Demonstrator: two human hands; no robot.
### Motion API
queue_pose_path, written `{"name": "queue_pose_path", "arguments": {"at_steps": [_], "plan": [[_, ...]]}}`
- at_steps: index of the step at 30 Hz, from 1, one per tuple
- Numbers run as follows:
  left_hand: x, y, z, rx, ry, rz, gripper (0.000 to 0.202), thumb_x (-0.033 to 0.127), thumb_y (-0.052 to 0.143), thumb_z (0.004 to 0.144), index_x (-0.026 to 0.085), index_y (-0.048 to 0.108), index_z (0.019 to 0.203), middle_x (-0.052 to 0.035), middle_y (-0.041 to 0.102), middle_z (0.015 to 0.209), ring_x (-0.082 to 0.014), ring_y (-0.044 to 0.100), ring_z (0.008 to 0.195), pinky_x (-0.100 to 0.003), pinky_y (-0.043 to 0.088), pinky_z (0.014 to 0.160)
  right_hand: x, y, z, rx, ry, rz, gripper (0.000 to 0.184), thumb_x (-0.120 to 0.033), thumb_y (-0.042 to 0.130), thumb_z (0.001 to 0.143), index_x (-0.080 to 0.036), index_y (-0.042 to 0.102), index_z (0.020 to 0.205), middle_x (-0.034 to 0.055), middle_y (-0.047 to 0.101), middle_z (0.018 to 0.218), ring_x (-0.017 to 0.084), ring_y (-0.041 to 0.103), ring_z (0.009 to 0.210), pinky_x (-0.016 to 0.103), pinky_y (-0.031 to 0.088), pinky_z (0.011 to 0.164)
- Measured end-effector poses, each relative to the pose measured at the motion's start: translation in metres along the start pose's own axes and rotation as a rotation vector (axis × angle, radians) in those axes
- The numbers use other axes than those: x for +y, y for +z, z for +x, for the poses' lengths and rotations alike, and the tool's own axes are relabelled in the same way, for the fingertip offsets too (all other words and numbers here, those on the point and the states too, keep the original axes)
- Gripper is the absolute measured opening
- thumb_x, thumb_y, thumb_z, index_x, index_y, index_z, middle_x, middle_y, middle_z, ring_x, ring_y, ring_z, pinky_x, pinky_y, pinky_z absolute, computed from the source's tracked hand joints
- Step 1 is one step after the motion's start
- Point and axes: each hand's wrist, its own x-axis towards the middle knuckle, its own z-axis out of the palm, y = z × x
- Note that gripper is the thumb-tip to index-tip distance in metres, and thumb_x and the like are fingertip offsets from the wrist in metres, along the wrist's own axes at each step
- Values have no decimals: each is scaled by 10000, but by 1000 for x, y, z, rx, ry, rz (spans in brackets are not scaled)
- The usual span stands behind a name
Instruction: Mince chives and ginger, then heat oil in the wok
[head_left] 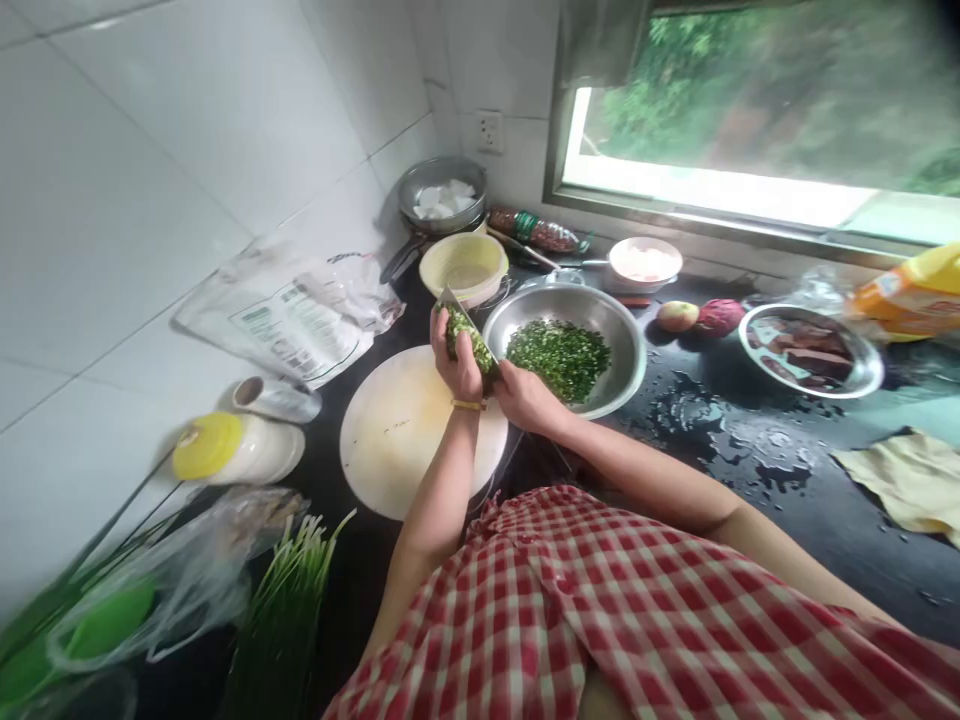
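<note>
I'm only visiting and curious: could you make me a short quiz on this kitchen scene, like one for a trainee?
1. True or false: the steel bowl already holds chopped greens.
2. What does the left hand press against the knife? A) a greens pile B) an egg C) a sponge
3. Which wrist wears the yellow band?

Key: 1 true; 2 A; 3 the left.
</note>
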Motion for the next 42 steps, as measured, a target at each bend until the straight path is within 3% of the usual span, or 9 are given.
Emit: {"name": "queue_pose_path", "arguments": {"at_steps": [4, 8, 12, 18, 21, 29, 35, 38, 42], "plan": [[4, 92, -17, -205, -191, -118, 459, 325, 289, 926, 133, 384, 1332, -107, 420, 1375, -189, 396, 1267, -331, 357, 1032, 82, -31, 1, -16, 161, -227, 199, -112, 342, 807, -121, 495, 935, 134, 643, 836, 209, 598, 765, 263, 387, 658], [-16, 137, -45, -432, -466, 24, 383, 273, 440, 840, 101, 545, 1166, -146, 566, 1210, -227, 497, 1168, -374, 381, 999, 160, -38, -9, -19, 399, -221, 179, -119, 354, 804, -125, 523, 864, 146, 644, 843, 215, 602, 794, 267, 394, 679], [-3, 140, -55, -360, -147, 47, 298, 255, 350, 871, 139, 587, 1010, -115, 606, 1070, -178, 532, 1074, -338, 384, 975, 185, -44, -19, 42, 505, 201, 164, -162, 329, 788, -172, 491, 801, 26, 583, 591, 158, 562, 572, 240, 395, 547], [54, 156, -71, -479, 374, 62, 222, 327, 424, 872, 185, 561, 976, -98, 532, 1106, -193, 446, 1137, -360, 319, 1001, 167, -55, -26, 72, 511, 660, 131, -132, 352, 661, -210, 425, 738, -49, 467, 450, 114, 457, 411, 213, 375, 433], [58, 163, -71, -478, 392, 137, 204, 321, 411, 879, 187, 557, 929, -93, 525, 1066, -206, 443, 1112, -377, 318, 982, 162, -64, -36, 116, 499, 727, 112, -160, 365, 659, -212, 424, 740, -53, 474, 458, 106, 440, 400, 213, 373, 426], [13, 141, -35, -570, 216, 445, 230, 285, 395, 868, 170, 584, 805, -136, 541, 946, -269, 493, 993, -440, 369, 885, 172, -84, -60, 188, 485, 811, 134, -176, 382, 638, -207, 443, 753, -80, 459, 383, 94, 392, 331, 211, 334, 395], [59, 144, -51, -666, 635, 190, 233, 367, 425, 867, 217, 580, 954, -93, 530, 1069, -232, 438, 1108, -394, 297, 984, 168, -79, -72, 41, 493, 825, 99, -202, 406, 652, -197, 449, 741, -84, 465, 375, 91, 399, 315, 203, 320, 373], [67, 153, -42, -646, 606, 241, 245, 354, 387, 883, 207, 583, 879, -93, 548, 964, -234, 470, 1023, -399, 318, 944, 166, -87, -89, -14, 439, 803, 72, -215, 423, 673, -192, 452, 734, -84, 477, 392, 82, 403, 329, 194, 317, 384], [48, 154, 1, -585, 469, 313, 252, 329, 393, 878, 183, 574, 781, -113, 559, 873, -244, 502, 938, -399, 351, 898, 169, -105, -113, -13, 437, 753, 95, -226, 431, 701, -182, 481, 769, -82, 489, 407, 75, 411, 344, 187, 310, 396]]}}
